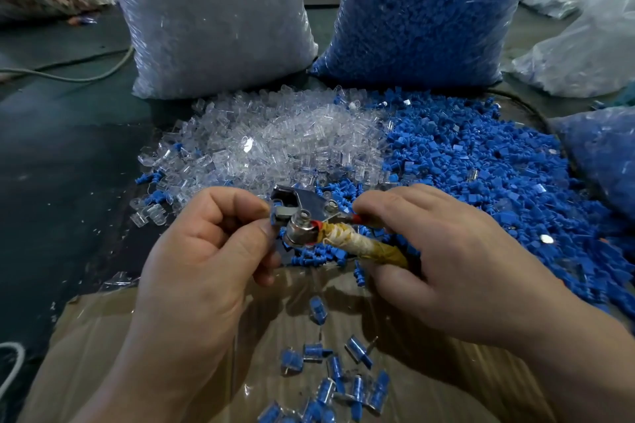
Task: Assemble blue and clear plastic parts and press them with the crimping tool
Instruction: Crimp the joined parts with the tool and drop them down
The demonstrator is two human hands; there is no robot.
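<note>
- Two hands meet just over the near edge of the heaps. Our left hand (206,251) pinches a small part (274,217) between thumb and forefinger, the other fingers curled under, and holds it at the head of the tool (302,213).
- Our right hand (446,251) is wrapped round the taped handles, fingers closed on them. We judge the squeeze is close, but we cannot tell whether the jaws already bite on the part.
- We hold the work above the far edge of the cardboard (154,336), likely so each pressed piece can drop onto it. A scatter of finished pieces (343,374) lies there between our wrists.
- The clear pile (275,141) and the blue pile (481,165) lie touching side by side just beyond the tool, probably for easy reach.
- Behind each pile stands its stock: the clear bag (213,21) to the left, the blue bag (422,10) to the right.
- The table (68,148) is dark and flecked with clear chips. A pale cable (68,76) crosses its far left, and more plastic sacks crowd the right side and the far left corner.
</note>
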